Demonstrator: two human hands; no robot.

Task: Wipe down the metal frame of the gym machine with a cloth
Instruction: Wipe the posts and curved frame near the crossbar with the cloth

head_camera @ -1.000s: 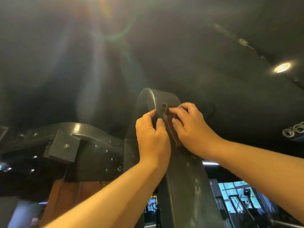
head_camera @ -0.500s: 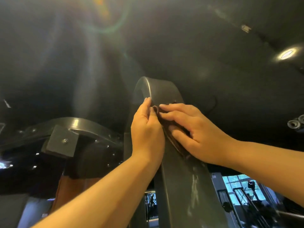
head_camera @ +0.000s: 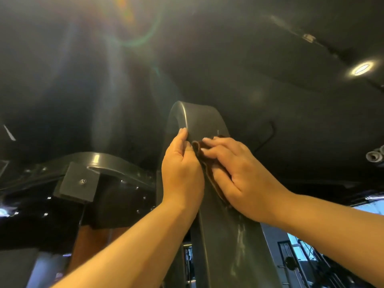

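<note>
A wide dark grey metal frame beam (head_camera: 220, 242) rises in front of me and curves over at its top (head_camera: 193, 117). A dark brown cloth (head_camera: 209, 173) lies flat on the beam's face. My right hand (head_camera: 234, 173) presses the cloth against the metal with spread, mostly straight fingers. My left hand (head_camera: 182, 171) is on the beam's left edge beside the cloth, fingers pointing up, the fingertips touching the rounded edge. Most of the cloth is hidden under my right palm. Pale streaks show on the beam below the hands.
A second curved frame arm (head_camera: 108, 163) with a bolted square plate (head_camera: 76, 181) runs off to the left. The dark ceiling holds a round spotlight (head_camera: 361, 68). Bright windows and other gym gear (head_camera: 307, 260) show at lower right. Lens flare crosses the top.
Both hands with the cloth have stayed near the beam's curved top; the right hand shifted slightly down and spread over the cloth. The camera tilted, revealing more of the curve above the hands.
</note>
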